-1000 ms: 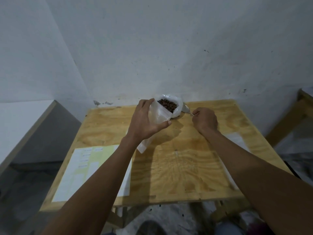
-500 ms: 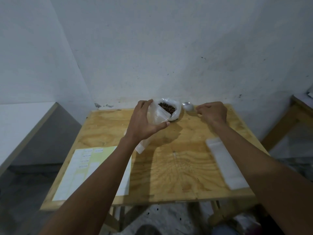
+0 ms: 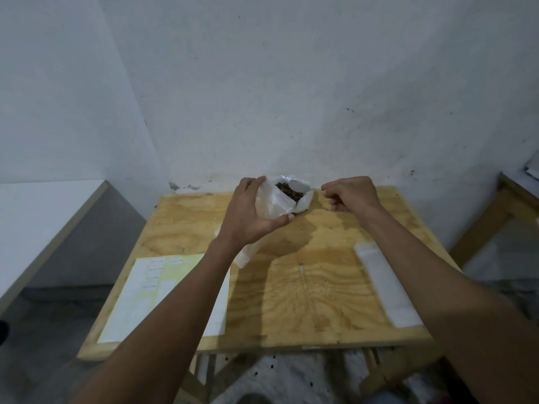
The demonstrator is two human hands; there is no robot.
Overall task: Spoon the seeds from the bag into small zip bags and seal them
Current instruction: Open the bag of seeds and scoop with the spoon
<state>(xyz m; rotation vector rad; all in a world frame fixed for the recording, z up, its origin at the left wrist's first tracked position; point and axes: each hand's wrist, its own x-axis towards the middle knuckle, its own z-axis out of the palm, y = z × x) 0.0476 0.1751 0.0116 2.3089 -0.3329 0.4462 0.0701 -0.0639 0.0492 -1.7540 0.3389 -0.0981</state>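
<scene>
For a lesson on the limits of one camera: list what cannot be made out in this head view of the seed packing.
- Label sheet: its writing is too small; the left forearm covers a part.
- Spoon: the right hand hides most of the handle.
- Small zip bag: the left hand covers its middle.
- Seed bag: the zip bag hides its depth.

A light plywood desk [image 3: 320, 301] stands against a scuffed white plaster wall [image 3: 291, 97]. On the desk's near-left corner lies a pale yellow and white label sheet [image 3: 151, 298]. Beneath the desk is a speckled grey floor [image 3: 291, 377]. Right of the desk, a wooden frame [image 3: 490, 217].
</scene>
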